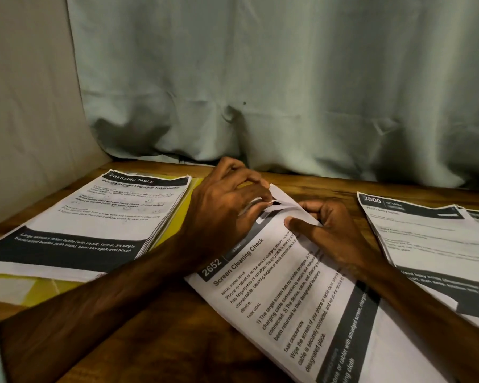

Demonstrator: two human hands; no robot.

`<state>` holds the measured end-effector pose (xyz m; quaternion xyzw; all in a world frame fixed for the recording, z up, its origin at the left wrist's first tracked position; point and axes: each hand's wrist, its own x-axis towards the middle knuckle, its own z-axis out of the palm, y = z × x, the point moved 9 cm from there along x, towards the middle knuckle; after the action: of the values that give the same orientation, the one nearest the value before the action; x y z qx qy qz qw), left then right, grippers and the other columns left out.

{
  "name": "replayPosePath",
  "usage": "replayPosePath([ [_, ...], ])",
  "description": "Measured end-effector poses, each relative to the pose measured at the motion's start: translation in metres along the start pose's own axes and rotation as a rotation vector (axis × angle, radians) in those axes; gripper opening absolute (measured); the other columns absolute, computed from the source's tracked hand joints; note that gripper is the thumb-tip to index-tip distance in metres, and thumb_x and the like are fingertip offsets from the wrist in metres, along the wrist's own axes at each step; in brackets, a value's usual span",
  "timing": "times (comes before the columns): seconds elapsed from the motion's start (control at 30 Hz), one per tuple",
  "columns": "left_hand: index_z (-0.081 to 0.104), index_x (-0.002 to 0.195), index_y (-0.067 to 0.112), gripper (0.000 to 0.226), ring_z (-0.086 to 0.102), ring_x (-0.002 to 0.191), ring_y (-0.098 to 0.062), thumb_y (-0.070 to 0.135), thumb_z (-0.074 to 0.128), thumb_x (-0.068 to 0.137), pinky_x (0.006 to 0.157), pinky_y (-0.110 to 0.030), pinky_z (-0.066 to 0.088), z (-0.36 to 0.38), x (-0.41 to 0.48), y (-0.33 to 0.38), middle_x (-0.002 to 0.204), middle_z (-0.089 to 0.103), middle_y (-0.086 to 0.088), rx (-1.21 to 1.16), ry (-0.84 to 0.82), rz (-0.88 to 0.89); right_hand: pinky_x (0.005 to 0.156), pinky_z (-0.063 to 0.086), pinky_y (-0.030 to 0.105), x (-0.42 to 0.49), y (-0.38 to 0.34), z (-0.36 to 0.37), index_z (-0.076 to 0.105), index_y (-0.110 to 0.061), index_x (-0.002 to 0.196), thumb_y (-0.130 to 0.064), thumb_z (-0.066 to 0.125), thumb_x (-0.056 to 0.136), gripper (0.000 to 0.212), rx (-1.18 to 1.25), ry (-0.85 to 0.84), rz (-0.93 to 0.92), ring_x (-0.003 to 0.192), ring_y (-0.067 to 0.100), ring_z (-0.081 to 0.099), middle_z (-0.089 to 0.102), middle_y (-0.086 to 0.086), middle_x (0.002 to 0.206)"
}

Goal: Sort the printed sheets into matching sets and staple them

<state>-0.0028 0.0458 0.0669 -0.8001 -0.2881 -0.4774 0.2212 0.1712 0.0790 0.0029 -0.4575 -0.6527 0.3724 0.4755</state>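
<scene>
Your left forearm (94, 308) is the nearest thing. It comes in from the lower left and lies across the wooden table (177, 344). At its end your left hand (224, 208) sits on the far corner of the middle set (288, 294) of printed sheets. The fingers are curled and pinch this corner, which is lifted and bent a little. Something small and shiny shows under these fingers, but I cannot tell what it is.

Your right hand (329, 228) comes from the lower right and holds the same set just beside the left hand. The thumb (296, 223) presses flat on the top sheet, and the other fingers are curled round the far edge of the paper. So both hands grasp the same sheets, and the two hands are near each other but do not touch.

The middle set lies on the table in front of you, turned at an angle. Its top page has the number 2652 and the title "Screen Cleaning Check".

On your left is a thick left pile (94, 214), with "Dressing Table" on its top page. It rests on a yellow folder (47, 288), and your left forearm crosses its near corner. On your right lies the right pile (432, 239), headed 3800, with its sheets a little spread, apart from the middle set. Behind the table hangs a pale curtain (260, 78).
</scene>
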Motion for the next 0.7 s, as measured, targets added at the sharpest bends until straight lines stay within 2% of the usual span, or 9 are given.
replayPosePath([
  [0.07,0.078,0.096,0.016,0.009,0.057,0.101,-0.023,0.022,0.075,0.090,0.079,-0.031,0.047,0.001,-0.001,0.001,0.102,0.074,0.003,-0.008,-0.011,0.011,0.078,0.055,0.065,0.000,0.001,0.000,0.071,-0.008,0.110,-0.007,0.064,0.097,0.015,0.010,-0.004,0.004,0.084,0.044,0.072,0.078,0.012,0.092],
  [0.13,0.077,0.097,0.016,0.009,0.057,0.098,-0.019,0.021,0.073,0.091,0.076,-0.028,0.046,0.003,-0.002,0.002,0.097,0.074,0.003,-0.017,-0.029,0.012,0.080,0.056,0.065,0.001,0.003,0.000,0.071,-0.008,0.111,-0.007,0.064,0.097,0.016,0.017,-0.002,0.006,0.084,0.039,0.074,0.078,0.011,0.093],
  [0.27,0.075,0.097,0.019,0.013,0.055,0.092,-0.008,0.029,0.068,0.092,0.065,-0.025,0.042,0.004,0.000,0.002,0.094,0.069,0.004,-0.054,-0.072,-0.050,0.085,0.056,0.066,0.002,0.004,-0.002,0.073,-0.007,0.109,-0.004,0.065,0.096,0.016,0.038,0.005,-0.007,0.089,0.038,0.074,0.078,0.013,0.096],
  [0.43,0.071,0.104,0.022,0.017,0.058,0.091,-0.009,0.030,0.055,0.104,0.076,-0.031,0.049,0.015,-0.003,-0.017,0.099,0.069,0.004,-0.180,-0.111,-0.254,0.080,0.057,0.062,0.002,0.003,-0.001,0.074,-0.009,0.107,-0.005,0.066,0.096,0.015,-0.002,0.003,-0.022,0.086,0.039,0.074,0.078,0.012,0.094],
  [0.5,0.070,0.104,0.026,0.015,0.060,0.089,-0.010,0.034,0.057,0.103,0.075,-0.036,0.053,0.015,-0.006,-0.025,0.096,0.068,0.007,-0.214,-0.093,-0.320,0.075,0.061,0.054,0.003,0.002,0.000,0.073,-0.009,0.107,-0.006,0.066,0.095,0.014,-0.040,-0.004,-0.027,0.084,0.032,0.076,0.079,0.008,0.093],
  [0.57,0.069,0.103,0.028,0.013,0.060,0.080,-0.005,0.039,0.065,0.099,0.069,-0.035,0.054,0.014,-0.007,-0.029,0.087,0.068,0.013,-0.243,-0.072,-0.368,0.072,0.061,0.047,0.004,0.002,0.001,0.072,-0.011,0.107,-0.007,0.067,0.095,0.014,-0.072,-0.013,-0.033,0.082,0.025,0.076,0.079,0.005,0.093],
  [0.63,0.068,0.105,0.029,0.021,0.061,0.074,-0.003,0.044,0.073,0.091,0.066,-0.030,0.053,0.015,-0.010,-0.033,0.080,0.068,0.016,-0.268,-0.078,-0.426,0.073,0.061,0.044,0.004,0.002,0.002,0.072,-0.014,0.106,-0.008,0.067,0.095,0.014,-0.095,-0.020,-0.033,0.082,0.022,0.076,0.079,0.003,0.093],
  [0.7,0.065,0.108,0.031,0.032,0.062,0.081,-0.002,0.050,0.077,0.085,0.070,-0.029,0.053,0.015,-0.010,-0.033,0.086,0.068,0.019,-0.265,-0.082,-0.433,0.073,0.062,0.043,0.003,-0.001,0.002,0.073,-0.015,0.105,-0.007,0.067,0.095,0.014,-0.101,-0.016,-0.037,0.081,0.021,0.077,0.079,0.002,0.092],
])
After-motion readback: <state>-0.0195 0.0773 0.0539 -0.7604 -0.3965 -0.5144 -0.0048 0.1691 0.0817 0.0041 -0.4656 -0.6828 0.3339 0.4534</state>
